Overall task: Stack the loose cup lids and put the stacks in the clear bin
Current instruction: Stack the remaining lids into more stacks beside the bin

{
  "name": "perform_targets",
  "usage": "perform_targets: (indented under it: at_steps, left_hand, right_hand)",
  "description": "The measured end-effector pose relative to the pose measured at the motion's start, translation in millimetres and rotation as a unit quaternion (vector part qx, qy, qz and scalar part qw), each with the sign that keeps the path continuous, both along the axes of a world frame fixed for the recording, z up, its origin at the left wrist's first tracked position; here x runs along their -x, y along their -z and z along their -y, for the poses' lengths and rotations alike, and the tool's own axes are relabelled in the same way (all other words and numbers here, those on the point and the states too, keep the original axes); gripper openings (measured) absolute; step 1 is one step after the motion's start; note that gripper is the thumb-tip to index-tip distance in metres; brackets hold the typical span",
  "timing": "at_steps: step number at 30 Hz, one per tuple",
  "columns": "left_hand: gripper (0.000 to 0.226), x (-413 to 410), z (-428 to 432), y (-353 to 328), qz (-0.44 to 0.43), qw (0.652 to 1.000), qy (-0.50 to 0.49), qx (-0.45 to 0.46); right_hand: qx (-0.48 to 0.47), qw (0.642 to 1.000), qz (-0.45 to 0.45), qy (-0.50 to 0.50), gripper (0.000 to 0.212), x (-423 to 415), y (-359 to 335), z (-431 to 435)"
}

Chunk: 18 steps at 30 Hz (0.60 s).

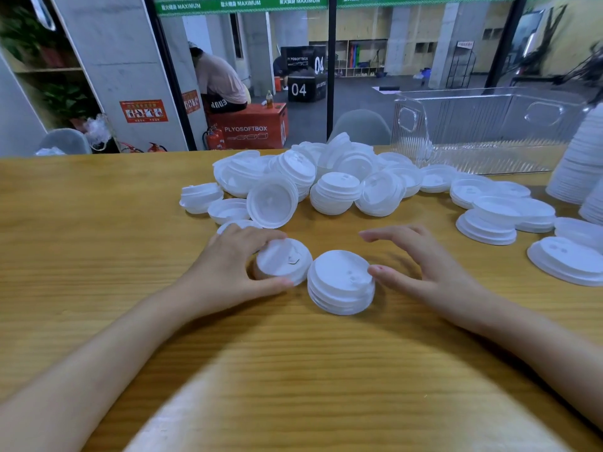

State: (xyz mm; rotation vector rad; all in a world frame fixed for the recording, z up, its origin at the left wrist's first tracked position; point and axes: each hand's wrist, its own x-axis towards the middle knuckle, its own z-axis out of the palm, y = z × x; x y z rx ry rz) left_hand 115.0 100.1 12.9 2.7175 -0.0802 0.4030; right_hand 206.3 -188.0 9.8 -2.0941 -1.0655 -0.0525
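Gripping one lid point(283, 261) between curled fingers and thumb, the left hand point(228, 265) sits at 9 o'clock of a stack point(341, 282), right hand point(430, 275) spread loose at 3, pile point(326, 177) at 12, bin point(489, 132) at 1.

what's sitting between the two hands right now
In the head view, a short stack of lids stands between the left hand and the right hand; the left hand also grips a single lid beside it.

Bare forearms point(98, 347), bare left hand point(228, 265) and right hand point(424, 272).
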Motion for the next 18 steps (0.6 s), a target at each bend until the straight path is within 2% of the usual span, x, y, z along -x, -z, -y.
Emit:
perform_targets:
  at_steps: [2, 4, 8, 10, 14, 18]
  left_hand:
    - [0.074, 0, 2, 2, -0.016, 1.000, 0.009, -0.019]
    - [0.069, -1, 3, 2, -0.005, 1.000, 0.003, 0.003]
    - [0.057, -1, 11, -3, 0.095, 0.990, -0.055, 0.094]
    - [0.054, 2, 25, -8, 0.124, 0.982, -0.052, 0.130]
    - [0.057, 5, 58, -10, 0.090, 0.985, 0.009, 0.146]
    - [0.067, 4, 69, -3, 0.042, 0.993, 0.049, 0.102]
  right_hand:
    - [0.001, 1.000, -0.001, 0.001, 0.053, 0, 0, 0]
    - [-0.001, 1.000, -0.004, 0.005, 0.052, 0, 1, 0]
    - [0.000, 1.000, -0.003, 0.031, 0.047, -2, 4, 0]
    - [0.001, 0.998, 0.015, 0.062, 0.046, -1, 3, 0]
    - [0.006, 0.992, 0.043, 0.120, 0.061, 0, 2, -2]
    - [0.010, 0.985, 0.033, 0.167, 0.071, -4, 4, -3]
